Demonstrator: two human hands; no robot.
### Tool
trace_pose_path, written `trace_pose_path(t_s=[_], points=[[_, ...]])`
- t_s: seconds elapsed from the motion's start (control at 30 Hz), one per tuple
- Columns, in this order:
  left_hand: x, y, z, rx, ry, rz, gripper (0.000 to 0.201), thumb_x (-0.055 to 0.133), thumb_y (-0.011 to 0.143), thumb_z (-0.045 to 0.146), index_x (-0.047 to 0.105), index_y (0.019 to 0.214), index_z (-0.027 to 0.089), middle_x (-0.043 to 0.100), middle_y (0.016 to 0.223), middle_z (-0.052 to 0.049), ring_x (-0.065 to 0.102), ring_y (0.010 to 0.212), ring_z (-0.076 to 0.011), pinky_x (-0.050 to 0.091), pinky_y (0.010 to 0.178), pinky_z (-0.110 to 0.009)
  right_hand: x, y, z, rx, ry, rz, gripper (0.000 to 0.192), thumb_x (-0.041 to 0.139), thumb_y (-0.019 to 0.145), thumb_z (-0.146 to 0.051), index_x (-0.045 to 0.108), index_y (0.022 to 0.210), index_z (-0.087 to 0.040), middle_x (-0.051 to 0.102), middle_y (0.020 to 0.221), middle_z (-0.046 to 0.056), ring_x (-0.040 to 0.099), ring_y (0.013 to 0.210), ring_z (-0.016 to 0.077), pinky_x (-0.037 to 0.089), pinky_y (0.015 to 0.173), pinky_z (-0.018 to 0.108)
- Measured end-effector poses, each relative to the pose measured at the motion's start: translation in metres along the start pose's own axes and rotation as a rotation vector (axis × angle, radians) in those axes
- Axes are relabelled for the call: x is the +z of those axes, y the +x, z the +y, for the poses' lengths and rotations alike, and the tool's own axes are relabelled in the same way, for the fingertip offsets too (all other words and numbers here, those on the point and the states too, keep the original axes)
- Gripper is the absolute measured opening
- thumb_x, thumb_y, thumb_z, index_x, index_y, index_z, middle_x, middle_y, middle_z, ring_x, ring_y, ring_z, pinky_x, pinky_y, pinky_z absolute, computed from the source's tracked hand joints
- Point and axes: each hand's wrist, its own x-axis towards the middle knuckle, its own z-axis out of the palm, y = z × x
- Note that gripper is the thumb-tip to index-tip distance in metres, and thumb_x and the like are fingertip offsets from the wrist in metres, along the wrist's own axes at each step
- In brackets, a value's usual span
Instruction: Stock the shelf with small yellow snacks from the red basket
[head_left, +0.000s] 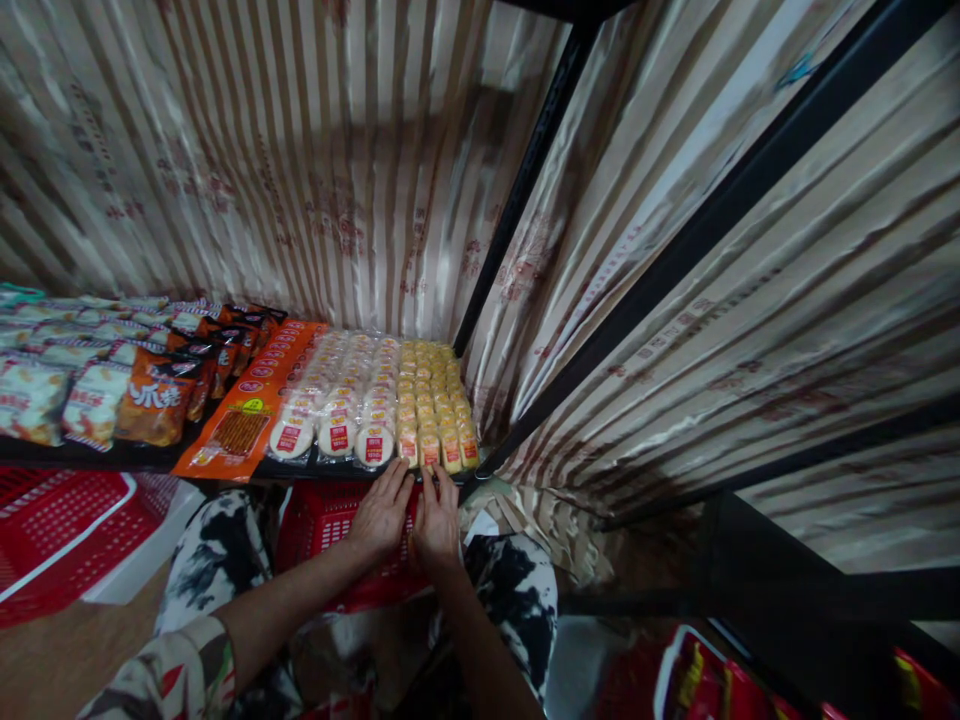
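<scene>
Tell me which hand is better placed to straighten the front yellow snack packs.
Probably the right hand: its fingertips sit at the shelf edge directly below the yellow snack packs. The left hand sits nearer the round white packs.

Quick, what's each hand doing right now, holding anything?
Left hand: open, fingers flat at the shelf edge by the yellow snack packs, holding nothing.
Right hand: fingertips on the front yellow pack; grip cannot be told.

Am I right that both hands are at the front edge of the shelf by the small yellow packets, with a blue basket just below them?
Not quite: the basket is red, not blue, as the head view shows. Both the left hand and the right hand are indeed at the shelf's front edge by the small yellow packets.
</scene>
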Motion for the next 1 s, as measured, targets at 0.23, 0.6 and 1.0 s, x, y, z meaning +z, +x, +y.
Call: trace_pose_path(t_s=[0.23, 0.6, 1.0], points=[[-0.006, 0.012, 0.0, 0.003, -0.021, -0.034, 0.045, 0.037, 0.086, 0.015, 0.046, 0.128, 0.004, 0.039, 0.14, -0.019, 0.031, 0.133, -0.0284, 0.037, 0.105, -0.045, 0.003, 0.0, 0.003, -0.019, 0.006, 0.007, 0.048, 0.034, 0.085, -0.011, 0.044, 0.132, -0.011, 0.042, 0.132, 0.018, 0.036, 0.123, 0.0256, 0.039, 0.098, 0.046], [-0.008, 0.01, -0.005, 0.036, -0.063, 0.034, 0.044, 0.036, 0.085, 0.013, 0.047, 0.128, 0.006, 0.037, 0.142, -0.018, 0.023, 0.137, -0.0268, 0.036, 0.106, -0.047, -0.002, 0.001, -0.001, -0.004, 0.015, 0.004, 0.051, 0.034, 0.083, -0.009, 0.042, 0.134, -0.013, 0.039, 0.135, 0.017, 0.034, 0.126, 0.0253, 0.038, 0.099, 0.047], [-0.021, 0.026, 0.006, 0.07, -0.025, -0.056, 0.048, 0.037, 0.085, 0.012, 0.043, 0.133, 0.008, 0.041, 0.14, -0.014, 0.033, 0.133, -0.0238, 0.034, 0.107, -0.039, 0.01, -0.001, 0.01, -0.008, 0.03, 0.025, 0.049, 0.033, 0.085, -0.012, 0.046, 0.131, -0.01, 0.047, 0.131, 0.019, 0.039, 0.123, 0.0255, 0.041, 0.098, 0.047]])
